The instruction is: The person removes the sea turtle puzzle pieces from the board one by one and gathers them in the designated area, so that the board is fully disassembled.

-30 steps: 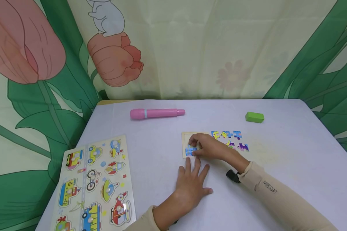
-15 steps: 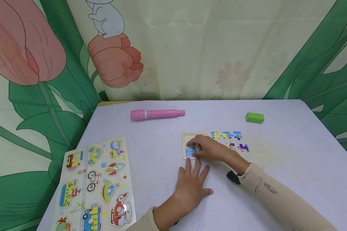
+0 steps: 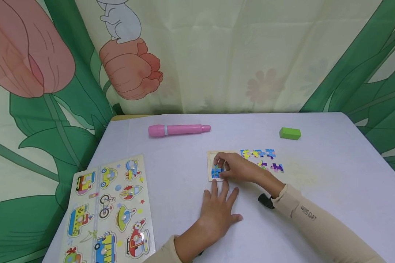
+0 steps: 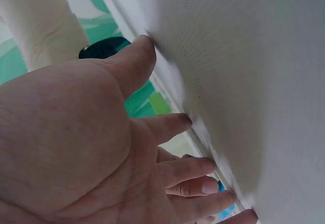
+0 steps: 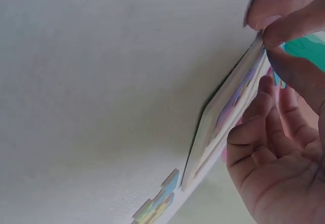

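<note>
In the head view my left hand (image 3: 217, 219) lies palm down with fingers spread, fingertips right at the near edge of a small wooden puzzle frame (image 3: 209, 160). My right hand (image 3: 238, 167) reaches over that frame from the right, its fingers curled. Thumb and index finger pinch at a blue jigsaw piece (image 3: 216, 172) in the frame's lower left part, and the hand hides the frame's right side. In the right wrist view the frame (image 5: 208, 127) shows edge-on, with the thumb (image 5: 297, 74) at its near end and a bit of blue between the fingers.
Several loose jigsaw pieces (image 3: 277, 167) lie right of the frame. A pink microphone-shaped toy (image 3: 184, 129) and a green block (image 3: 289, 133) sit towards the back. At the left lies a large vehicle peg puzzle board (image 3: 115, 204). A patterned curtain (image 3: 217, 54) hangs behind the table.
My right hand's fingers shift slightly over the frame, and the blue piece beneath them looks darker than before. My left hand stays in place.
</note>
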Tool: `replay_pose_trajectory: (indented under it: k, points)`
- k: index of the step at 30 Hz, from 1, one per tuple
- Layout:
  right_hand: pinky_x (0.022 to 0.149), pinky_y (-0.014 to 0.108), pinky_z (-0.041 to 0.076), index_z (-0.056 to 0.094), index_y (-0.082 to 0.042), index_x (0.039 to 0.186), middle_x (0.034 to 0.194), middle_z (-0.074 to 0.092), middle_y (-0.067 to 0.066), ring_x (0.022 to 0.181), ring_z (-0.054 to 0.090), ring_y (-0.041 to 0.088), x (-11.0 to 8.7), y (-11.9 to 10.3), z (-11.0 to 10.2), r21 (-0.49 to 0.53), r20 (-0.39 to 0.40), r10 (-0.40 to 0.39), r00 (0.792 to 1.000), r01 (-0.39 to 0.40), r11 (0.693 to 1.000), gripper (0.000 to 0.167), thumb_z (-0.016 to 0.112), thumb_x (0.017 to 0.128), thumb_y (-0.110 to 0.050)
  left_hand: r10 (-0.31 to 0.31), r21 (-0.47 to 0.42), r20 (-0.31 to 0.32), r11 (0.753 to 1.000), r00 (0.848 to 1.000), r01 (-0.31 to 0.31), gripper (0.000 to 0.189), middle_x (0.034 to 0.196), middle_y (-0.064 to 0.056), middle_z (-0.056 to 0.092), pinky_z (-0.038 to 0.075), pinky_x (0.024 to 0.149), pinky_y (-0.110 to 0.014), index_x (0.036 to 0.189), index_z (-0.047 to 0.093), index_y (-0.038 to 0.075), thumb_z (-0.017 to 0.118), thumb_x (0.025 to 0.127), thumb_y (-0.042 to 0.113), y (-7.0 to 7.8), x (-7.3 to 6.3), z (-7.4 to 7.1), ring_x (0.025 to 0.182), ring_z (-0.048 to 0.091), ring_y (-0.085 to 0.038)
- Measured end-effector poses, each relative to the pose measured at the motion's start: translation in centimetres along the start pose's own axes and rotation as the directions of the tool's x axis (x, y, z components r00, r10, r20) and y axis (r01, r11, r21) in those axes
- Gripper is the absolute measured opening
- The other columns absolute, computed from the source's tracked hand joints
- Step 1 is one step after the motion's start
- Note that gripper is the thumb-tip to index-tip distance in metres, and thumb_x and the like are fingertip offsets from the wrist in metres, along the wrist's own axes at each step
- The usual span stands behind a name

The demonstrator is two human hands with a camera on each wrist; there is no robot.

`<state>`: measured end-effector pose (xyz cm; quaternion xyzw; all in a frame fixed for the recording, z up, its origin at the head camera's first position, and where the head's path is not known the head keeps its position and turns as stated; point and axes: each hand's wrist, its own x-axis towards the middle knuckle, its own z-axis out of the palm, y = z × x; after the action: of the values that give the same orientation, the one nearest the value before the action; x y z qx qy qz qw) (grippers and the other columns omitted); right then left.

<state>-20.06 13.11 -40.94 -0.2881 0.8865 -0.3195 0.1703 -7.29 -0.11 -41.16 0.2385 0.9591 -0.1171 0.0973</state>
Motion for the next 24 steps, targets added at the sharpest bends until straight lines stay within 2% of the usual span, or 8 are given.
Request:
replay_pose_trajectory:
  k: [5,9,13,17,21,24]
  points:
    - [0.077,0.03,0.054,0.065,-0.01,0.112,0.091,0.066,-0.003,0.083,0.062,0.012,-0.4,0.2,-0.3,0.024,-0.017,-0.03,0.999,0.03,0.999,0.023,0.074,0.093,0.0,0.002,-0.001,-0.003,1.0,1.0,-0.002,0.074,0.163,-0.005,0.033,0.043,0.104,-0.045,0.159,0.036,0.035,0.044,0.096,0.074,0.1,0.0,0.0,0.148,0.032,-0.036]
    - [0.083,0.034,0.055,0.067,-0.01,0.113,0.092,0.069,-0.003,0.087,0.065,0.013,-0.4,0.4,-0.7,0.056,-0.023,-0.018,1.0,0.019,0.998,0.019,0.072,0.096,-0.005,0.004,0.003,-0.002,1.0,1.0,-0.004,0.074,0.163,-0.005,0.033,0.042,0.103,-0.045,0.16,0.035,0.035,0.044,0.096,0.074,0.1,-0.1,0.0,0.148,0.032,-0.036]
    - [0.085,0.037,0.058,0.068,-0.009,0.117,0.096,0.071,0.001,0.09,0.068,0.018,-0.8,0.5,-1.9,0.152,-0.036,0.054,0.998,-0.048,0.987,0.02,0.072,0.097,-0.007,0.001,0.016,-0.003,1.0,1.0,-0.001,0.075,0.163,-0.005,0.033,0.043,0.103,-0.044,0.16,0.035,0.036,0.044,0.096,0.074,0.1,-0.1,0.0,0.148,0.033,-0.036]
    - [0.079,0.039,0.059,0.069,-0.005,0.118,0.098,0.071,0.007,0.089,0.069,0.026,-2.4,1.2,-3.9,0.243,-0.056,0.134,0.989,-0.117,0.963,0.022,0.071,0.096,-0.004,-0.003,0.006,-0.001,1.0,1.0,0.003,0.075,0.163,-0.005,0.033,0.043,0.105,-0.045,0.16,0.035,0.036,0.046,0.096,0.074,0.1,0.0,0.0,0.148,0.033,-0.036]
    - [0.074,0.039,0.057,0.071,-0.004,0.116,0.092,0.071,0.007,0.083,0.067,0.028,-4.7,2.5,-5.6,0.229,-0.045,0.229,0.972,-0.213,0.95,0.022,0.071,0.095,-0.001,-0.004,-0.002,0.009,1.0,1.0,0.004,0.075,0.164,-0.005,0.033,0.042,0.106,-0.045,0.16,0.035,0.035,0.046,0.096,0.073,0.1,0.0,0.0,0.148,0.033,-0.037]
    - [0.071,0.037,0.056,0.072,-0.004,0.116,0.09,0.069,0.005,0.078,0.064,0.024,-6.4,3.3,-5.9,0.2,-0.006,0.304,0.953,-0.297,0.934,0.023,0.073,0.093,-0.003,0.0,-0.002,0.016,1.0,1.0,0.0,0.075,0.164,-0.006,0.033,0.042,0.107,-0.046,0.16,0.035,0.035,0.046,0.096,0.073,0.0,0.0,0.0,0.148,0.032,-0.037]
